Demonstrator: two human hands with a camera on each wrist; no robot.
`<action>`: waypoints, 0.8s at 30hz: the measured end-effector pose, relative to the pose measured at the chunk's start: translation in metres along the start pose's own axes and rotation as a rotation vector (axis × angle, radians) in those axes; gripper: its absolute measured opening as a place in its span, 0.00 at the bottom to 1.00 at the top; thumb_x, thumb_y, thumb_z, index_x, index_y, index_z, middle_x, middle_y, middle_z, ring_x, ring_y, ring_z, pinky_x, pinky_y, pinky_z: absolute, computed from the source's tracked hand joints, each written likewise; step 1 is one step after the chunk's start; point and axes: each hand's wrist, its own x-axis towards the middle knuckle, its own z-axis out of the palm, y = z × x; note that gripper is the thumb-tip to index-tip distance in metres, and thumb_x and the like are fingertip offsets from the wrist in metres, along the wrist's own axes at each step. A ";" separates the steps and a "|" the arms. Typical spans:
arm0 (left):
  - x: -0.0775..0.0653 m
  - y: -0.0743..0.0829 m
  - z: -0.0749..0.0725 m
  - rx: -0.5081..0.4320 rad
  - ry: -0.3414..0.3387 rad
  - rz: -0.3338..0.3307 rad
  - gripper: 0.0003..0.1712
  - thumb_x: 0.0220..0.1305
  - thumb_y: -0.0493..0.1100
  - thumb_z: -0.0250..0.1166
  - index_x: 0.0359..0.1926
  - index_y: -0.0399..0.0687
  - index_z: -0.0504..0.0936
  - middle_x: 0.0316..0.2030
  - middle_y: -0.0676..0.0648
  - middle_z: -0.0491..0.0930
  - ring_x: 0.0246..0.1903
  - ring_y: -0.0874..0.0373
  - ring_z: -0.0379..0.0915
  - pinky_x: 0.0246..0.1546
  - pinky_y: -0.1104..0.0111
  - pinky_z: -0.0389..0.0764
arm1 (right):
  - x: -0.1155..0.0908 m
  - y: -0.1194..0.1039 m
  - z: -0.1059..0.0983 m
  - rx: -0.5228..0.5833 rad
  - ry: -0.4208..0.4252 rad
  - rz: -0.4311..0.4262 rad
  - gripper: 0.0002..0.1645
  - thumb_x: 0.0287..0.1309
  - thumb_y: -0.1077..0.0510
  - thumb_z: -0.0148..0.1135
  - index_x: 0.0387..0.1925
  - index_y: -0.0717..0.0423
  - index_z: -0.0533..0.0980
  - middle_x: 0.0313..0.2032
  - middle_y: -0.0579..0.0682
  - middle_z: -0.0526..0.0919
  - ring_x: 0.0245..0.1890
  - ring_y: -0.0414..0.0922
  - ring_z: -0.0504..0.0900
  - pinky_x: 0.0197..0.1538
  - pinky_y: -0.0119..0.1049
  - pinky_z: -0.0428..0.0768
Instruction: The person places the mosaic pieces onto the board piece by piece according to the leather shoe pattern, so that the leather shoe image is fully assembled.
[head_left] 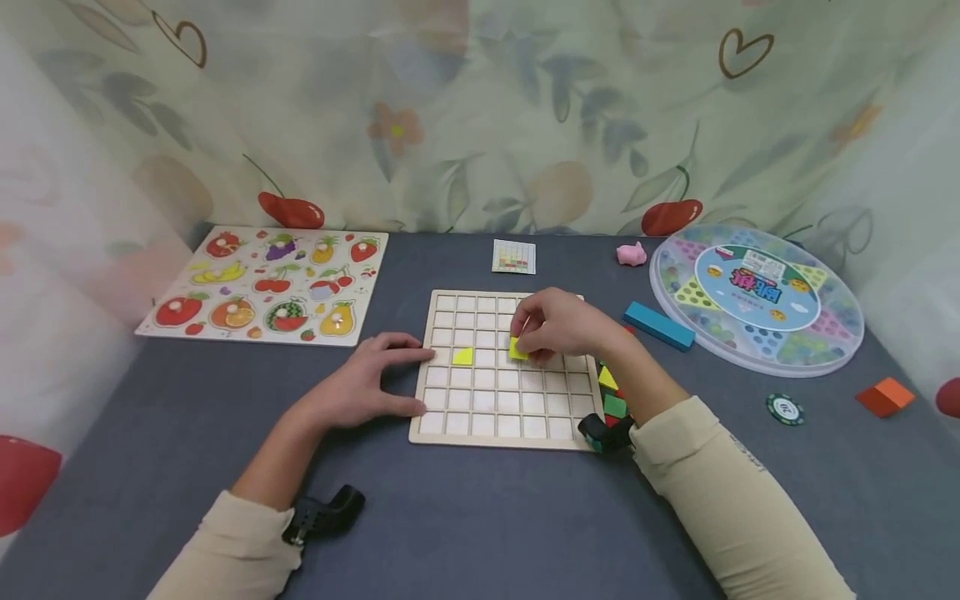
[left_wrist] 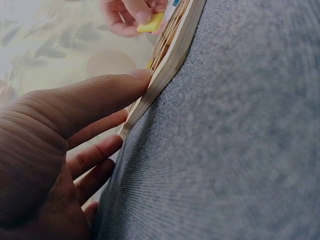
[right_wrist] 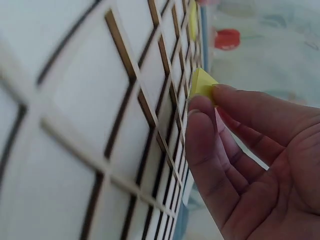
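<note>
A wooden grid board (head_left: pixel 472 425) with white square cells lies on the table. One yellow piece (head_left: pixel 462 357) with a slanted corner sits in a cell left of the middle. My right hand (head_left: pixel 558 323) is over the board and pinches a second yellow piece (right_wrist: pixel 201 82) between thumb and fingertips, close over a cell. My left hand (head_left: pixel 367 379) rests at the board's left edge; its thumb and fingertips touch the wooden rim (left_wrist: pixel 162 80), with the fingers spread fairly straight.
Several coloured pieces (head_left: pixel 615 406) lie right of the board, partly behind the right forearm. Around stand a fruit puzzle board (head_left: pixel 247 287), a small pattern card (head_left: pixel 513 257), a pink pig (head_left: pixel 632 254), a blue block (head_left: pixel 658 326), a round game box (head_left: pixel 757 367), a chip (head_left: pixel 785 409) and an orange block (head_left: pixel 885 397).
</note>
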 end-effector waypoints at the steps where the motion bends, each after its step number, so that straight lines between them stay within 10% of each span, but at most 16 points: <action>1: 0.000 0.000 0.000 -0.001 -0.003 0.002 0.40 0.58 0.53 0.78 0.70 0.50 0.77 0.69 0.40 0.67 0.69 0.39 0.57 0.68 0.38 0.62 | 0.001 -0.002 0.002 -0.004 -0.010 0.003 0.06 0.63 0.63 0.67 0.41 0.59 0.81 0.30 0.53 0.85 0.27 0.47 0.83 0.39 0.38 0.84; 24: 0.001 0.000 0.001 0.000 -0.001 0.007 0.40 0.59 0.52 0.78 0.71 0.48 0.77 0.69 0.39 0.66 0.69 0.39 0.57 0.68 0.39 0.62 | 0.006 -0.017 0.021 -0.310 0.080 -0.046 0.04 0.58 0.64 0.69 0.34 0.53 0.87 0.33 0.47 0.86 0.36 0.45 0.79 0.44 0.40 0.77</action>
